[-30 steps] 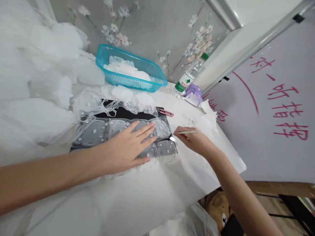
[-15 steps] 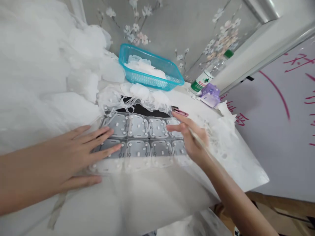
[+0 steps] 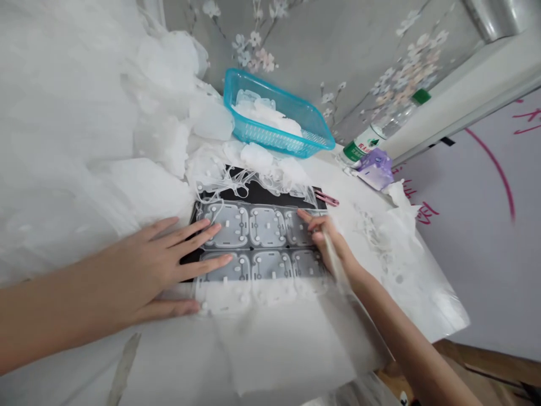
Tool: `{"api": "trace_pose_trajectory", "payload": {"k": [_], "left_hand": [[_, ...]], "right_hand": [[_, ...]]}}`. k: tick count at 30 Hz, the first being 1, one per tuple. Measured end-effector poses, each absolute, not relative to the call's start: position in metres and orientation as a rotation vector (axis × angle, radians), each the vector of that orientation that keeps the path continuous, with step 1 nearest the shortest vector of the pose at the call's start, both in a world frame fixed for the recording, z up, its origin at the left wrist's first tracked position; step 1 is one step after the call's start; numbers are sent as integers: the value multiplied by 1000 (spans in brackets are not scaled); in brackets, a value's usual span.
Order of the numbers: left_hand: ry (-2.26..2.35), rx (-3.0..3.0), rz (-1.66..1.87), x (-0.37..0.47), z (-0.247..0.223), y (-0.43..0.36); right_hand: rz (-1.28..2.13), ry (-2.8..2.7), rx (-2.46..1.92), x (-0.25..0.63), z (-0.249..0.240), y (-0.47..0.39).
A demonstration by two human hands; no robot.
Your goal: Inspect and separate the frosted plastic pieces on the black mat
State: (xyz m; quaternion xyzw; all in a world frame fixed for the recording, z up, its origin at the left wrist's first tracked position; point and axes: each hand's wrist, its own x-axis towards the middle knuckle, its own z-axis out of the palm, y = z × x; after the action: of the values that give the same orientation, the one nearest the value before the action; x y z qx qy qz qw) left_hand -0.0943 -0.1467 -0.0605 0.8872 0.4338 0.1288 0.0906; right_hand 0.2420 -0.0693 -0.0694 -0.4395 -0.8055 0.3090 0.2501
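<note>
- The left hand lies flat with its fingers spread and nothing gripped, pressing on the left end of a translucent grey moulded rubber sheet divided into rounded square cells.
- That sheet lies in the middle of the white-covered desk, partly over a black mat; its near edge runs out onto the white covering.
- The right hand rests on the right end of the sheet, fingertips touching the cells, and is closed on a thin pale stick-like tool that runs back along the hand; the tool is blurred, so I cannot tell its kind.
- A tangle of thin white rubber trimmings sits on the far edge of the black mat.
- A small pink cutter lies just beyond the right hand, at the mat's far right corner.
- A turquoise plastic basket holding white pieces stands further back, near the flowered grey wall.
- A clear bottle with a green cap and green label lies beside a small lilac container at the far right of the desk.
- Heaps of white gauzy material fill the left side.
</note>
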Motion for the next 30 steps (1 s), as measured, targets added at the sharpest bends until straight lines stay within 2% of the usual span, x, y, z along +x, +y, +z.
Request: {"api": "trace_pose_trajectory", "payload": {"k": [4,12,30], "left_hand": [[1272,2617,376,-95,-62,-143],[1242,2747,415,-94,-66,-142],[1203,2747,417,-97,-73,-145]], "right_hand": [[916,-1787,-1061,225,-53,-82],[953,-2323,-691,159,-24,-93],[796,-2479,-587,135,-46,-85]]}}
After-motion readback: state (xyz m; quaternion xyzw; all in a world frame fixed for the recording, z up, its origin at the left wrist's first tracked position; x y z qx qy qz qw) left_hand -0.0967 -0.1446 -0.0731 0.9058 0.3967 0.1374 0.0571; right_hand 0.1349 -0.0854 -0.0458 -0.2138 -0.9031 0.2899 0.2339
